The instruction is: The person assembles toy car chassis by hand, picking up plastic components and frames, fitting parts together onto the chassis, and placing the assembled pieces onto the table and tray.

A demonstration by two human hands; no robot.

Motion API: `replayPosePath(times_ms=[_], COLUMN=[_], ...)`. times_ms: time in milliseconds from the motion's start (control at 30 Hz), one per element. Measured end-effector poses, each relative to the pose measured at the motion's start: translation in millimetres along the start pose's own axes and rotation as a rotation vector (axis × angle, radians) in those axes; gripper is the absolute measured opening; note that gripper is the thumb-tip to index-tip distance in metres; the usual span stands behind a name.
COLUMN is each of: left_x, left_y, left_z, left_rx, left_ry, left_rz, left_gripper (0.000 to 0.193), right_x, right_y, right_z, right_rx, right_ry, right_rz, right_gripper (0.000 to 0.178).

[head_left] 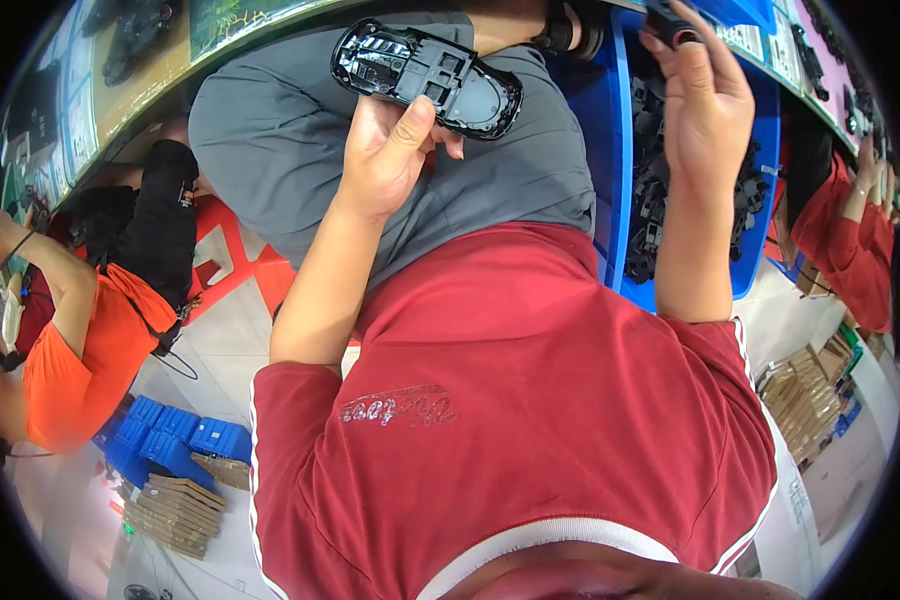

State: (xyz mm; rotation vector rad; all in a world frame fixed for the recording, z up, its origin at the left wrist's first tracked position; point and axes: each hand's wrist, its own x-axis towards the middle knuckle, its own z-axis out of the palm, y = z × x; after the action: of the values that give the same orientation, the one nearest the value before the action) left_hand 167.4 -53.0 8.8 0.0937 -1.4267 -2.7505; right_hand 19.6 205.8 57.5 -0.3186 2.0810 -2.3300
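My left hand (pixel 388 155) is closed on a toy car shell (pixel 435 80), glossy black at both ends with grey parts inside. The shell lies with its open inner side up, above my grey-trousered lap, my thumb pressed on its near edge. At the top right, my right hand (pixel 708 115) is raised over a blue bin (pixel 618 150), its fingers closed round a dark rounded piece (pixel 676 30) with a reddish mark. That piece is partly hidden by my fingers, and its kind is unclear. Many small black parts (pixel 646 215) lie in the bin beneath my right forearm.
A worktable edge (pixel 160 85) runs across the upper left. Co-workers sit on both sides, one in an orange shirt (pixel 90 355), another in red (pixel 845 250). A red stool (pixel 235 255), stacked blue boxes (pixel 175 440) and flattened cardboard (pixel 175 510) stand on the floor.
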Motion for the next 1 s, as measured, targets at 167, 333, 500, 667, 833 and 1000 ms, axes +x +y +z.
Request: replayPosePath(times_ms=[167,333,500,667,833,1000], left_x=[12.0,10.6,6.9,3.7,9.8,20.5], left_y=[5.5,9.3,1.6,-0.4,0.2,-4.7], left_z=[8.6,0.9,-4.8,-5.4,-0.6,7.4], left_rx=[-0.035,-0.03,-0.075,-0.07,-0.076,-0.062], left_ry=[-0.001,0.01,0.076,0.049,0.093,0.102], left_rz=[0.03,0.027,-0.038,-0.04,-0.059,-0.079], left_gripper=[0.036,0.034,0.063,0.066,0.063,0.05], right_x=[24.4,77.4,142.6,152.5,156.8,210.2], right_y=[-24.6,-44.4,23.0,32.9,-42.4,-47.5], right_z=[-43.0,-109.3,-186.0,-189.5,-138.7,-96.9], right_rx=[0.054,-0.186,-1.098,-1.373,-1.273,-1.637], right_ry=[0.148,0.422,0.723,0.565,0.44,-0.095], right_rz=[-0.213,-0.483,-0.398,-0.254,-0.605,0.106], right_gripper=[0.03,0.026,0.054,0.051,0.032,0.049])
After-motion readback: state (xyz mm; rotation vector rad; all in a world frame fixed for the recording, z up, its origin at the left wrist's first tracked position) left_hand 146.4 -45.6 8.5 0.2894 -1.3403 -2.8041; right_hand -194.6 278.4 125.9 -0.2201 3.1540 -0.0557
